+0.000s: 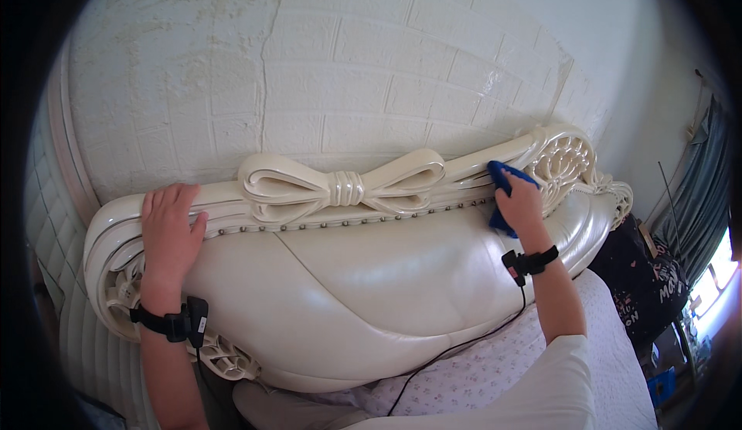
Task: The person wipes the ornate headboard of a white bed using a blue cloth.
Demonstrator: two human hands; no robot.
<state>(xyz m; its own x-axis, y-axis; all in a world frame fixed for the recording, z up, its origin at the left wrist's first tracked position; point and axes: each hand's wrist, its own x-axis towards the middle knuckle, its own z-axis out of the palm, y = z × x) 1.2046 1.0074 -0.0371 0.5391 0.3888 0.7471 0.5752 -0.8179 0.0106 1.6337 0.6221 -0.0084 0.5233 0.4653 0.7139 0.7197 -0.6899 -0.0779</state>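
Observation:
Before me stands a cream headboard (371, 279) with a glossy padded panel, a row of studs and a carved bow (346, 188) on its top rail. My left hand (172, 227) rests flat over the left end of the rail, fingers on its top edge, holding nothing. On the right, my right hand (520, 201) presses a blue cloth (503, 221) against the rail beside the openwork carving (559, 160). Part of the cloth hangs over the studded edge onto the padding. The palm hides some of the cloth.
Behind the headboard rises a brick-patterned wall (359, 76) with a crack. Flower-print bedding (464, 366) lies below. A black cable (458, 346) runs from my right wrist strap (530, 263) across the bed. Dark printed bags (637, 285) and a grey-blue curtain (695, 180) are at right.

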